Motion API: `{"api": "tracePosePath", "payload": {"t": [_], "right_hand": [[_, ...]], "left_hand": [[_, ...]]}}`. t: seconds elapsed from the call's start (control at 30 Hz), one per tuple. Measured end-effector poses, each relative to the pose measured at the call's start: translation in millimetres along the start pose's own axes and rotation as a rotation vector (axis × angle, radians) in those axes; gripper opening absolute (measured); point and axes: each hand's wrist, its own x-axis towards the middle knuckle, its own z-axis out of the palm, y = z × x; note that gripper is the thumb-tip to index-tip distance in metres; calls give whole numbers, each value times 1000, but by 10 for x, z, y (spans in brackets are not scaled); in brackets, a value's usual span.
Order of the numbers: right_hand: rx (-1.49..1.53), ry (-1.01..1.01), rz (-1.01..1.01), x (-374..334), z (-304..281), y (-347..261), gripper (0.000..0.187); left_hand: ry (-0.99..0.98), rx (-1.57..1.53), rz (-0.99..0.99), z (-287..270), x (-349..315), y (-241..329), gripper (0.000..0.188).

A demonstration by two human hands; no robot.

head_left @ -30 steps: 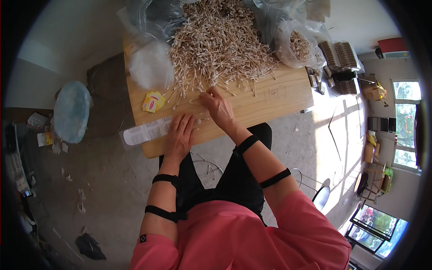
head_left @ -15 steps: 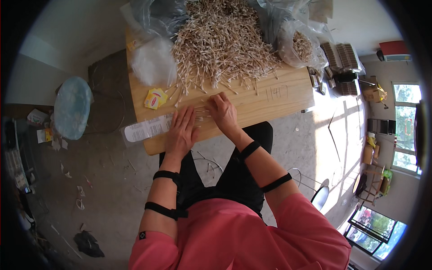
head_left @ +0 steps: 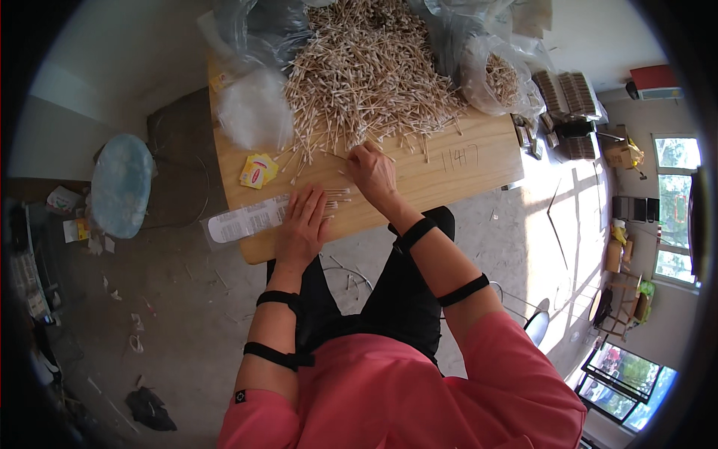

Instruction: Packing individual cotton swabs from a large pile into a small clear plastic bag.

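My left hand (head_left: 301,221) lies flat, fingers stretched out, over one end of a clear plastic sleeve with a white printed card (head_left: 248,221). Several cotton swabs (head_left: 338,196) stick out to the right from under its fingers. My right hand (head_left: 370,168) is closed in a pinch at the near edge of a big heap of cotton swabs (head_left: 366,75). A thin swab shows at its fingertips, though the fingers partly hide it. Small yellow-and-white cards (head_left: 258,170) lie on the wooden table (head_left: 441,179), beyond the sleeve.
Clear plastic bags (head_left: 258,112) flank the heap on the left; another bag of swabs (head_left: 501,78) stands on the right. Stacked packs (head_left: 572,93) sit beyond the table's right side. A blue-topped stool (head_left: 121,185) stands at the left. Litter dots the floor.
My right hand has moved slightly away from my left hand, toward the heap, uncovering more of the swabs' ends. My left hand stays pressed on the sleeve.
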Motion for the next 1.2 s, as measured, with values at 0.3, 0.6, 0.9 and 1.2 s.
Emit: {"api": "tracePosePath", "payload": {"t": [0.3, 0.6, 0.9, 1.2], "right_hand": [[99, -20, -129, -373, -219, 94, 11], [156, -206, -191, -230, 108, -305, 12], [34, -169, -373, 48, 156, -233, 9], [143, 7, -128, -210, -167, 42, 15]], "left_hand": [[-44, 57, 0, -21, -10, -25, 53], [-41, 111, -17, 13, -22, -22, 59], [12, 14, -11, 33, -21, -17, 53], [-36, 54, -16, 12, -32, -38, 52]]}}
